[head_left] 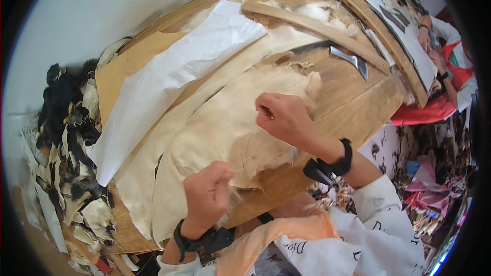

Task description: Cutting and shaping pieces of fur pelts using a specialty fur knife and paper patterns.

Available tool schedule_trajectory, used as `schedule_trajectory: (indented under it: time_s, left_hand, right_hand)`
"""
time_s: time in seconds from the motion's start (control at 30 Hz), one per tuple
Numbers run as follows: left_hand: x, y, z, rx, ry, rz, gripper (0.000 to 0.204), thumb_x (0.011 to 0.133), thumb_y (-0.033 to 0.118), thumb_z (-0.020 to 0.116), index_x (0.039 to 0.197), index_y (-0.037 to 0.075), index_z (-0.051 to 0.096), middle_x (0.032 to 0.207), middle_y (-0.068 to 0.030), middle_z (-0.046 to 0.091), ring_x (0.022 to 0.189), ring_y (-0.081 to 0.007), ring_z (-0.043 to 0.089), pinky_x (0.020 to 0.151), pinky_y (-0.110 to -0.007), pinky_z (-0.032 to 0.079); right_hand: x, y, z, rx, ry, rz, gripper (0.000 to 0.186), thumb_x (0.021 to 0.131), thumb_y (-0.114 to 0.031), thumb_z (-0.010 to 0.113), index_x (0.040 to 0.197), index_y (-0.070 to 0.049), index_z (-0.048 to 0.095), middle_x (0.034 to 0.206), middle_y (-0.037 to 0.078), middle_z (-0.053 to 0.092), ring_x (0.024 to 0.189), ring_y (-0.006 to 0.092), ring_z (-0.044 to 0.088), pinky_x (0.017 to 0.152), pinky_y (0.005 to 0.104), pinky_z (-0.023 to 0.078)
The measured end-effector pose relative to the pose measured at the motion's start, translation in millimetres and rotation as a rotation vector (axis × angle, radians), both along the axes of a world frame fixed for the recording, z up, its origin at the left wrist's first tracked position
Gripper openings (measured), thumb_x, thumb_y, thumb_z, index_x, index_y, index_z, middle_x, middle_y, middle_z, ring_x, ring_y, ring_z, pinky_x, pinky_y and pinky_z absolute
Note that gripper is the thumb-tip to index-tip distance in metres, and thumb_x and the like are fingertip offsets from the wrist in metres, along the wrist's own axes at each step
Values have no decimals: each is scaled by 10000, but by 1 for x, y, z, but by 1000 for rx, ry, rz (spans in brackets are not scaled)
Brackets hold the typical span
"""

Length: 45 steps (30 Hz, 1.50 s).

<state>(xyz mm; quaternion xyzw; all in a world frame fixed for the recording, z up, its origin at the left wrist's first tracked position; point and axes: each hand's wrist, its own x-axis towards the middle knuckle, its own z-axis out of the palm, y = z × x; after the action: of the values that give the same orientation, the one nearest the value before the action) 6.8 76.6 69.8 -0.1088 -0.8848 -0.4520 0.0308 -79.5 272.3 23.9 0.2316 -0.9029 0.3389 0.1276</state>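
Note:
A large cream hide [215, 115] lies spread over the wooden table, its near edge ragged with a fringe of fur. Over its right part my right hand [286, 120] is closed in a fist, thumb side showing a dark hollow. My left hand [207, 194], also closed, is at the hide's near edge. What either fist holds, if anything, is hidden by the curled fingers. Both wrists wear black bands. Beyond the right hand rests a shiny metal tool [353, 61] with a flared end.
A white sheet [179, 76] lies across the hides at left, over tan paper [123, 71]. Wooden strips [312, 30] cross the table's far right side. Black-and-white fur scraps [71, 143] pile up at left. Another person's hands [429, 46] work over a white panel at far right.

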Motion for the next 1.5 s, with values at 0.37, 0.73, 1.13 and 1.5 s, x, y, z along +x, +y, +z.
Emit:
schedule_trajectory:
  time_s: [0.37, 0.73, 1.13, 1.5]
  left_hand:
    - [-26, 0, -2, -43, 278, 24, 376, 671, 126, 754, 1037, 97, 674, 933, -47, 629, 892, -227, 532, 795, -329, 423]
    - [-11, -4, -10, -92, 479, 96, 142, 702, 121, 727, 805, 69, 644, 727, -22, 579, 655, -205, 515, 577, -305, 420]
    - [161, -376, -6, -794, 359, 1509, 297, 895, 229, 543, 1090, 14, 604, 886, -73, 666, 745, -156, 632, 717, -287, 480]
    - [95, -264, -12, -1137, 403, 870, 311, 822, 152, 602, 1125, 86, 611, 1184, -130, 567, 1126, -275, 504, 937, -369, 392]
  right_hand:
    - [13, 2, 23, -644, -934, 335, 171, 869, -183, 623, 916, -30, 681, 716, 6, 648, 618, 42, 567, 572, 208, 467]
    - [32, -19, 25, -847, -1240, 525, 199, 886, -186, 594, 998, -30, 648, 804, 38, 641, 709, 102, 593, 611, 244, 481]
    - [11, 18, 24, -184, -178, 11, 96, 810, -55, 619, 902, -53, 590, 860, 91, 610, 679, 199, 587, 554, 286, 461]
    - [39, -32, 2, 140, -77, 431, 184, 658, -81, 687, 782, -73, 551, 781, 57, 480, 769, 255, 485, 665, 343, 424]
